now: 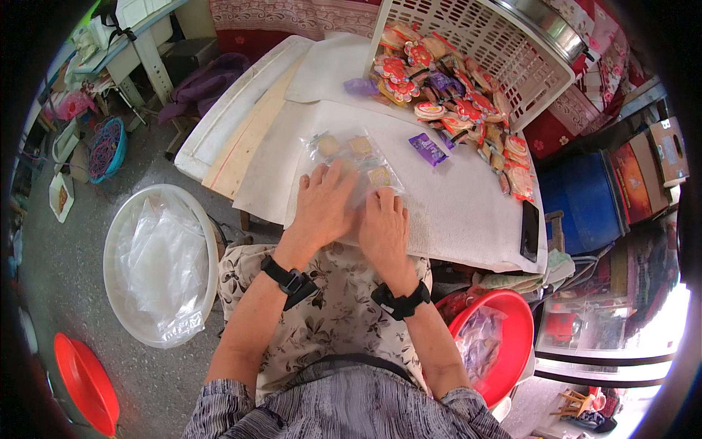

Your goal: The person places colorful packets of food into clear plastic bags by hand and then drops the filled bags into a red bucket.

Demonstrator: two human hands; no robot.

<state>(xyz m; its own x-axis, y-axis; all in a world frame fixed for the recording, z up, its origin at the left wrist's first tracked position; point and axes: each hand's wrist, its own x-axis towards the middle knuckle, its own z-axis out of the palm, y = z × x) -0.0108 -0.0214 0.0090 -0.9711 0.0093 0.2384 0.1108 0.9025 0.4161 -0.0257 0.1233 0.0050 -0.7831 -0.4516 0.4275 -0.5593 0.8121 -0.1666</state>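
Note:
On the white-covered table in front of me lies a clear plastic bag [342,134] with pale biscuits [360,145] showing through it. My left hand [326,205] rests over the bag's near left part, palm down, fingers stretched out. My right hand [385,227] is at the near right edge, fingertips together and bent down on the plastic beside a biscuit. What lies under both palms is hidden. A purple packet [428,149] sits apart, to the right of the bag. Beyond it, a heap of small wrapped snacks [468,110] in red, gold and purple spills toward me.
A white plastic crate [537,88] lies tipped on its side behind the heap. A black phone [529,230] is at the table's right edge. On the floor at left stands a white tub [110,271] of clear bags; at right, a red basin [521,329] holds packets.

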